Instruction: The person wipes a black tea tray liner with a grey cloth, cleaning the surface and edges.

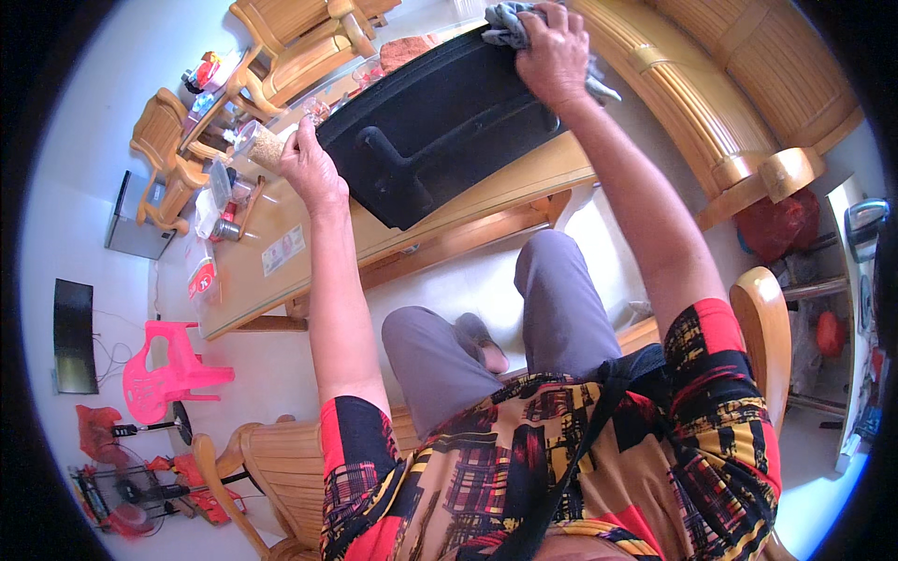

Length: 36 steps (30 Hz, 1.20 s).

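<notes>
A large black panel with a moulded recess is tilted over the glass-topped wooden table. My left hand grips the panel's left end, its thumb at the upper corner. At the far right corner my right hand presses a grey-blue cloth against the panel's edge, and part of the cloth hangs out behind the wrist. Just beyond my left hand lies a clear jar of pale grains. The panel hides the middle of the table.
On the table's left part are a banknote-like paper, a metal cup and a plastic bag. A reddish-brown block lies behind the panel. Wooden chairs, a wooden bench and a pink plastic stool stand around.
</notes>
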{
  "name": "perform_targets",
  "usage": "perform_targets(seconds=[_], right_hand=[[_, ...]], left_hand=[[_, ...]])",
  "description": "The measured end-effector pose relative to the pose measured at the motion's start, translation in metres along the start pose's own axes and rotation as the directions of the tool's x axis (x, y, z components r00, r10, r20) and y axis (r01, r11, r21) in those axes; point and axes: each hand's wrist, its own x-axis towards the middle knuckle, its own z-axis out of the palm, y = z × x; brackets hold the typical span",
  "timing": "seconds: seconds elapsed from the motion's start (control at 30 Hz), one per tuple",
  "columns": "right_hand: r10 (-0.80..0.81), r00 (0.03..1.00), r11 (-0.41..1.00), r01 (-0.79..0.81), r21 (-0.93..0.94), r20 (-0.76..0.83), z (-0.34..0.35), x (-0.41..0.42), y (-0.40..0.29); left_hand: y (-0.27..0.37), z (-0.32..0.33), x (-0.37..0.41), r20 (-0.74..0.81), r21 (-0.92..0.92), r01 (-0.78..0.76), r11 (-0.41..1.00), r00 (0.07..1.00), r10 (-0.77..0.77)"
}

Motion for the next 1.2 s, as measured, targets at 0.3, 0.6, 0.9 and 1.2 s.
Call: perform_targets(seconds=[0.3,0.6,0.9,1.2], right_hand=[[-0.221,0.975,0.863,0.198,0.465,-0.006,0.024,-0.108,-0.149],[0.01,0.996,0.974,0.01,0.226,-0.088,0.062,-0.104,-0.07],[0.618,0.784,0.752,-0.608,0.256,0.046,0.089,-0.112,-0.001],[-0.229,0.971,0.865,0.169,0.472,0.072,0.03,-0.151,-0.153]], left_hand=[[-0.001,-0.005,0.001,-0.044,0.166,0.04,0.985,0.998,-0.033],[-0.003,-0.003,0.0,-0.111,0.26,0.051,0.964,0.994,-0.022],[-0.006,0.001,-0.001,-0.102,0.292,0.018,0.956,0.995,0.012],[-0.016,-0.015,0.006,-0.078,0.338,0.038,0.94,0.997,-0.013]])
